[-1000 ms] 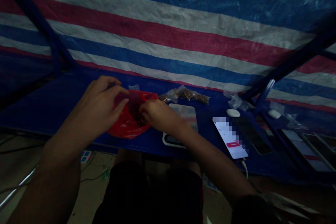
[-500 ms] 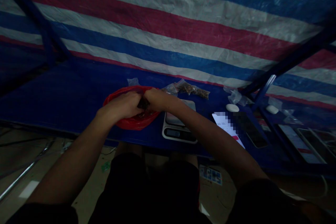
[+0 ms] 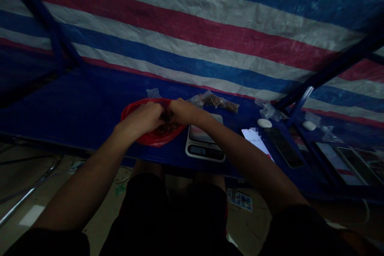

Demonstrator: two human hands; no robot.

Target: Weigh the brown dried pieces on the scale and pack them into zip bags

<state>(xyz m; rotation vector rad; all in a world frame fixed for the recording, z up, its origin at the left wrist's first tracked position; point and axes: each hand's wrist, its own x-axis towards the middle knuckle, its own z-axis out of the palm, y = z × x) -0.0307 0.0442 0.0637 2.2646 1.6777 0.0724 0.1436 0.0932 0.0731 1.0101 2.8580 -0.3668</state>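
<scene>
Red plastic bag (image 3: 133,112) sits near the front edge of the blue table (image 3: 75,108), your left hand (image 3: 142,119) and right hand (image 3: 183,112) both gripping its top, dark brown bits (image 3: 166,129) inside, a digital scale (image 3: 204,148) just beside it on your right

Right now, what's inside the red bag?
Brown crumbly bits show inside the red plastic bag, between the left hand and the right hand. The hands cover the bag's opening, so how many bits there are, and anything deeper down, cannot be seen.
</scene>
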